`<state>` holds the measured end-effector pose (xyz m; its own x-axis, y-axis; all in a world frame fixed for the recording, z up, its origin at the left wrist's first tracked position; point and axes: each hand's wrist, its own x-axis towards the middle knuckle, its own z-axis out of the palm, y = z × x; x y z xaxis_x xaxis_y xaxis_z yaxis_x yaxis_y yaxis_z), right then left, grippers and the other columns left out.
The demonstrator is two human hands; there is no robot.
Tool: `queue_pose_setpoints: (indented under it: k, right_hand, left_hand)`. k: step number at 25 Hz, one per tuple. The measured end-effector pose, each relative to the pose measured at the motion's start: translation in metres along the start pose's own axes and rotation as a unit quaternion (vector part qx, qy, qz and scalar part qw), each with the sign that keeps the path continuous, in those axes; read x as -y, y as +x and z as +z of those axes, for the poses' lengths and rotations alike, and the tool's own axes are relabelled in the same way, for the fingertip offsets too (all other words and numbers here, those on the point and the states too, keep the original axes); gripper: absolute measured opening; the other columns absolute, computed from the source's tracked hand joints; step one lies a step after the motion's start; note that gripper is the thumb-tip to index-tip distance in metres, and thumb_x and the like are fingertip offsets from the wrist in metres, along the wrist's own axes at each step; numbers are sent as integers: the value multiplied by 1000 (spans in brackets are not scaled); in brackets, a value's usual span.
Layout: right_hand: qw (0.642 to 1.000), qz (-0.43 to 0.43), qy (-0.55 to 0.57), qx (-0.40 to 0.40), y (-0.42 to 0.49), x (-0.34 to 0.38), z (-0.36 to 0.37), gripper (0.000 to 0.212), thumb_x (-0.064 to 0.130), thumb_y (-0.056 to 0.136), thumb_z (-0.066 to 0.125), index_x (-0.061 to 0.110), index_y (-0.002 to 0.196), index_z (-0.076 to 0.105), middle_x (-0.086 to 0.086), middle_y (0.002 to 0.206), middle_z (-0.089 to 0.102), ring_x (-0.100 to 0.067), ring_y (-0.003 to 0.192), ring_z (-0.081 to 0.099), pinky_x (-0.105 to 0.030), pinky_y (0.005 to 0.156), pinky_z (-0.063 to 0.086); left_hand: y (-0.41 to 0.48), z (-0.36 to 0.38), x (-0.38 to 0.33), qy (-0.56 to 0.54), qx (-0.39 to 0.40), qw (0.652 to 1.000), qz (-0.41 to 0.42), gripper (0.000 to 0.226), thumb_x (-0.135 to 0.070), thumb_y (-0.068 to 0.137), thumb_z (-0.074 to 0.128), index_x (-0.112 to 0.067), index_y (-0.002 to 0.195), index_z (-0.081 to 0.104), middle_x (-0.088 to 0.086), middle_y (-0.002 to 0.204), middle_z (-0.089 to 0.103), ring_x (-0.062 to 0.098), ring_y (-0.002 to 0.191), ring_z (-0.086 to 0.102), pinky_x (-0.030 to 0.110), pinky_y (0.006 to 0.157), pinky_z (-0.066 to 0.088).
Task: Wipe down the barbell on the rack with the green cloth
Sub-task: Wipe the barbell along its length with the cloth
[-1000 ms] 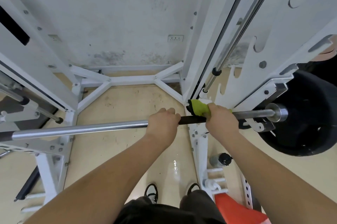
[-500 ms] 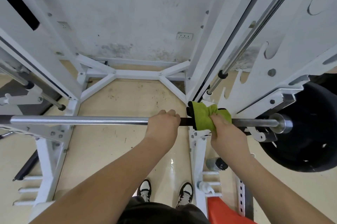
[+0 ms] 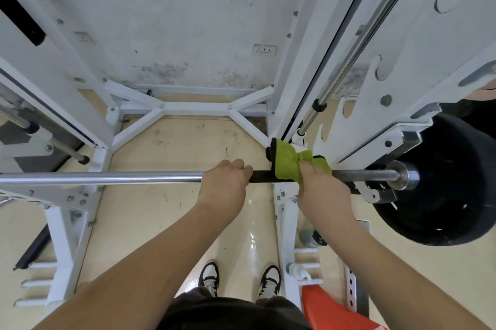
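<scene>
A long steel barbell (image 3: 107,178) lies level across the white rack (image 3: 88,104), with a black section near its right end. My left hand (image 3: 224,182) grips the bar just left of that black section. My right hand (image 3: 320,186) presses a green cloth (image 3: 287,166) around the bar, right beside the rack's right upright. The cloth bunches up above my fingers. A black weight plate (image 3: 442,195) sits on the bar's right sleeve (image 3: 402,175).
White rack uprights and a floor brace frame the space ahead, with a stained wall behind. A chrome guide rod (image 3: 357,45) slants up on the right. A dark bottle (image 3: 311,238) and a red object (image 3: 330,308) lie low on the right. My shoes stand on beige floor.
The cloth has slid a little left along the bar under my right hand and more of it shows. My left hand keeps its grip. The camera view has shifted.
</scene>
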<state>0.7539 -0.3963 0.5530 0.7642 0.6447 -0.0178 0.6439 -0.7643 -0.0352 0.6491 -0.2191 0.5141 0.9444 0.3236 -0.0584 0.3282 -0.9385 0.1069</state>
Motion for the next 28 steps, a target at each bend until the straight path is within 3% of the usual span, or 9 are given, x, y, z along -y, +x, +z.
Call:
queue_pose_setpoints:
  k: [3,6,9,13,16,18,21,24,28]
  right_hand:
    - [998,-32,10,-44,-9,-13,11,38,-5,64,75,5,101,70,-12,103,76,-33,85,74,-33,60,57]
    - [993,79,31,79,42,-5,13,19,6,86,57,12,104,53,-4,81,62,-28,68,56,-32,54,43]
    - [983,108,5,150,72,13,16,22,11,87,56,18,108,53,0,78,54,-28,76,61,-37,68,55]
    - [997,52,3,58,29,18,9,34,6,87,56,19,118,56,3,87,59,-26,83,61,-30,58,40]
    - [999,28,37,13,-7,9,1,35,5,86,57,19,118,61,3,95,64,-25,77,60,-29,52,30]
    - [994,15,98,36,-14,4,-5,40,8,89,58,23,125,63,1,109,70,-26,86,66,-29,57,37]
    - [936,22,308,170,4,-23,-36,39,20,92,67,34,128,62,9,101,71,-11,88,68,-25,66,53]
    - [863,17,433,259,4,-62,-52,34,16,82,75,32,111,68,9,100,75,-5,95,71,-28,84,61]
    - [943,92,301,106,5,-98,-38,36,5,89,60,26,115,74,7,115,76,-13,112,70,-37,98,57]
  left_hand:
    - [-2,4,2,6,-16,1000,-5,34,-9,62,87,-26,78,63,-10,67,39,13,60,30,22,46,2]
    - [-4,1,-1,2,-23,1000,7,28,-11,72,82,-25,90,64,-9,73,45,14,65,32,25,46,7]
    - [-5,2,0,6,-19,1000,-4,28,-13,74,82,-26,91,64,-10,74,45,14,65,33,25,46,5]
    - [-6,11,1,7,-37,999,-1,36,-7,64,86,-25,89,67,-9,71,51,15,61,39,23,46,6]
    - [-3,0,-4,-2,-35,999,-14,35,-11,75,82,-26,103,68,-7,83,60,17,69,51,27,45,32]
    - [4,-11,-23,-35,-60,997,-16,60,-13,84,72,-24,140,52,0,123,65,23,97,61,37,80,54]
    - [12,-32,-74,-63,-80,987,125,110,-12,77,75,-24,164,7,13,169,19,37,150,28,53,123,25]
    - [34,-29,-100,-49,33,989,136,106,-43,90,70,-26,164,-4,9,164,33,31,145,38,44,121,27]
    - [46,-4,-107,47,62,991,108,79,-31,93,64,-28,160,21,8,153,45,35,132,46,49,110,37]
